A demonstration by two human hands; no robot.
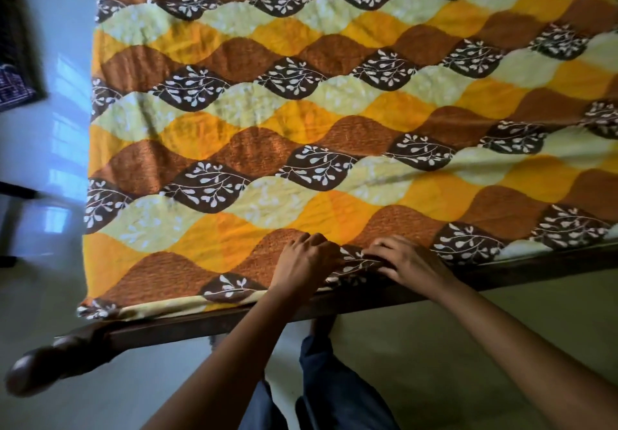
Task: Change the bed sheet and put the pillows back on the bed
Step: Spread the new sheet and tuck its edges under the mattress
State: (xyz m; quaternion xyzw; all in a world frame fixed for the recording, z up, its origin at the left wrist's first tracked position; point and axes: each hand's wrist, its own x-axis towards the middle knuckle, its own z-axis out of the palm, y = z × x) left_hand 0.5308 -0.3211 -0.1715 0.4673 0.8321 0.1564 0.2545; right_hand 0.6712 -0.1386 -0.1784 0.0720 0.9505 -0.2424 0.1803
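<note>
Far left, at the picture's edge: a dark patterned cloth [18, 61], blurred, perhaps a mat, lying on the glossy pale floor [46, 148] and well apart from the bed. Open floor between that cloth and the bed's left side, with window light mirrored in it. Lower left: a rounded dark bedpost [30, 372] jutting out beyond the corner, joined to the wooden bed rail [187, 326] running along the near side. Over the bed, spread nearly flat from the left edge to the right border: the bed sheet [301, 111], waves of yellow, orange and brown with dark leaf patches, its left hem hanging just over the side, its near hem lying along the rail, a few shallow creases toward the right. At the near edge, middle: the left hand [306, 262], fingers curled and gripping the sheet. Just beside it, a bunched fold of dark leaf print between the two hands. Then the right hand [409, 264], fingers bent over that fold and holding it against the rail. Below the rail, blue trouser legs [334, 389] close against the bed. Right of them, bare floor up to the border.
</note>
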